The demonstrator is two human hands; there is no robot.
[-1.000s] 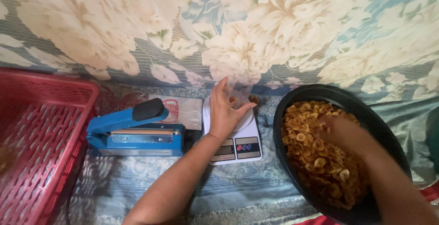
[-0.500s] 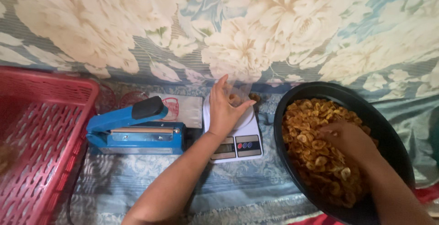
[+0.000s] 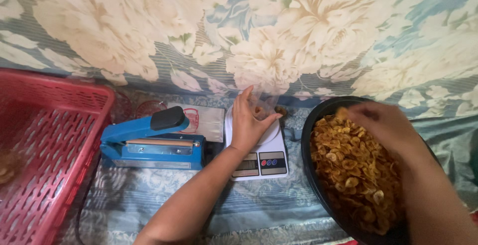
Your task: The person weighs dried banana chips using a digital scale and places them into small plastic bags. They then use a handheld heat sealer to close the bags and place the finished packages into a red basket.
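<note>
My left hand [image 3: 250, 123] holds a small clear plastic bag [image 3: 264, 103] upright on a white kitchen scale [image 3: 263, 158]. A few chips show inside the bag. My right hand [image 3: 383, 125] is lifted over a black bowl [image 3: 311, 135] of golden-brown chips [image 3: 356, 170], its fingers closed on a pinch of chips near the bowl's far left rim. The motion blurs the hand.
A blue heat sealer [image 3: 152, 140] lies left of the scale, with a stack of flat plastic bags [image 3: 204, 120] behind it. A red plastic basket [image 3: 45, 150] stands at the far left. Floral fabric [image 3: 239, 31] hangs behind, and patterned cloth covers the surface.
My right hand has risen out of the chips and moved left toward the bag, carrying some chips. My left hand stays on the bag.
</note>
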